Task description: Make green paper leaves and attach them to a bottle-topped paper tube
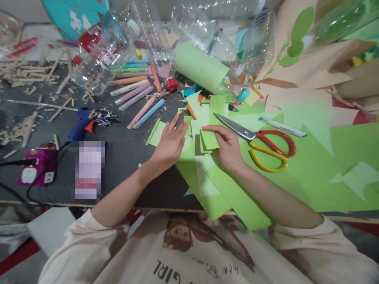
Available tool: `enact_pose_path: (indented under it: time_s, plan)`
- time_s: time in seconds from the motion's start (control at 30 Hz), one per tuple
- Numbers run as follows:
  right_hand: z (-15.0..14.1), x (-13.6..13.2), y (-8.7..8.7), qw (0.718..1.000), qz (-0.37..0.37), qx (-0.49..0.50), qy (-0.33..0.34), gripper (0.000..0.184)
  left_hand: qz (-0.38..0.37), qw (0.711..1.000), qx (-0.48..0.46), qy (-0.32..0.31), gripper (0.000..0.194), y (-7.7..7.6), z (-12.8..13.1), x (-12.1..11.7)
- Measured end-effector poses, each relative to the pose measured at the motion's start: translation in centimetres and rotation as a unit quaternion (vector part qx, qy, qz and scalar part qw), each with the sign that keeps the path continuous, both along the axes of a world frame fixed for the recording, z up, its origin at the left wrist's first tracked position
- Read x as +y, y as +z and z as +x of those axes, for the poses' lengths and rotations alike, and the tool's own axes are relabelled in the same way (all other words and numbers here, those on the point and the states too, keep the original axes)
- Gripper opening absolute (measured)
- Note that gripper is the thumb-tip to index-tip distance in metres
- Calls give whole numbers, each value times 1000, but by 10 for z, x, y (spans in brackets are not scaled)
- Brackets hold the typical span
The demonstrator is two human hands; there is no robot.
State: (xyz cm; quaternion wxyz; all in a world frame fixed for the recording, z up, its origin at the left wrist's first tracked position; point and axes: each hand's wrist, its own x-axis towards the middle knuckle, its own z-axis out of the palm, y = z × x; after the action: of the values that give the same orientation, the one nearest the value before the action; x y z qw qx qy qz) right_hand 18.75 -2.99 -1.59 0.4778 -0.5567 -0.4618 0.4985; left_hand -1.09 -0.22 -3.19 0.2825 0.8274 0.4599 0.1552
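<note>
My right hand (229, 146) is closed in a pinch on a few small green paper pieces (209, 140), held above the paper sheets. My left hand (171, 141) is stretched out with its fingers apart, low over the table. Its fingertips are beside a small green paper scrap (187, 127); whether they touch it I cannot tell. Right of my right hand lie large scissors (251, 136) with one red and one yellow handle, blades part open. Under my right hand and forearm are light green paper sheets (237, 193). A rolled green paper stick (153, 131) rests left of my left hand.
A blue glue gun (80, 122), a magenta box (40, 167) with cables and a phone (89, 169) are at the left. Markers (133, 94), wooden sticks (28, 71) and clear plastic bottles (192, 23) cover the back. A green-wrapped cylinder (199, 67) lies behind my hands.
</note>
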Motion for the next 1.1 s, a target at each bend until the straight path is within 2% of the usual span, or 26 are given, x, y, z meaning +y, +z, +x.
enact_pose_path:
  time_s: [0.17, 0.3, 0.43, 0.57, 0.73, 0.83, 0.9, 1.1]
  plan:
    - [1, -1, 1, 997, -32, 59, 46, 27, 22, 996, -70, 41, 59, 9, 2, -5]
    - [1, -2, 2, 993, -27, 78, 78, 34, -39, 981, -190, 30, 58, 13, 7, -9]
    - [2, -5, 2, 991, -21, 67, 114, 35, -49, 959, -263, 95, 52, 9, 8, -8]
    - [1, -7, 1, 991, -2, 66, 118, 36, -59, 952, -274, 124, 38, 12, 6, -4]
    - [-1, -4, 4, 992, -17, 76, 94, 50, -15, 969, -223, 101, 25, 20, 6, -3]
    - [-2, -2, 5, 989, -37, 85, 117, 41, 19, 980, -181, 76, 26, 24, 7, -3]
    - [-3, -2, 6, 989, -36, 78, 117, 42, 28, 982, -173, 73, 26, 26, 7, -3]
    - [-5, 0, 4, 995, 3, 13, 99, 43, -4, 961, -253, 108, 30, 23, 6, -6]
